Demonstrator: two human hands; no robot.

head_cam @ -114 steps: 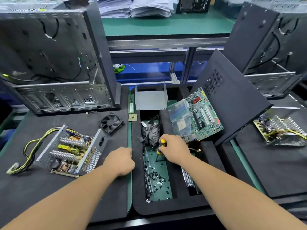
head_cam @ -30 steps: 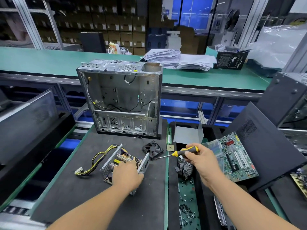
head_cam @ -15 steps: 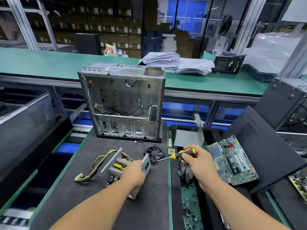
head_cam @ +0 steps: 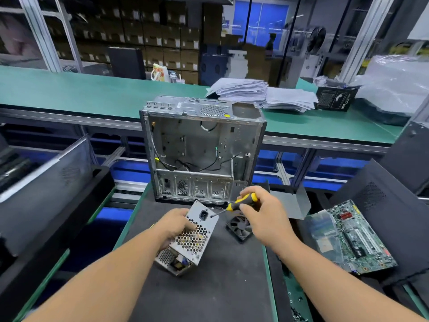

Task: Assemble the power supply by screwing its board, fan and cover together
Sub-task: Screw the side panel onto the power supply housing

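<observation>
Left hand [head_cam: 173,225] grips the tilted power supply [head_cam: 193,237]; right hand [head_cam: 263,216] pinches the screwdriver [head_cam: 239,203], tip on its rear panel. Fan [head_cam: 239,227] lies just right.

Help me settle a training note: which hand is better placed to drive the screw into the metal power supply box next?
Right. The right hand already grips the screwdriver, its tip at the power supply box face beside the socket. The left hand holds that box tilted up, so it looks better kept steadying.
</observation>
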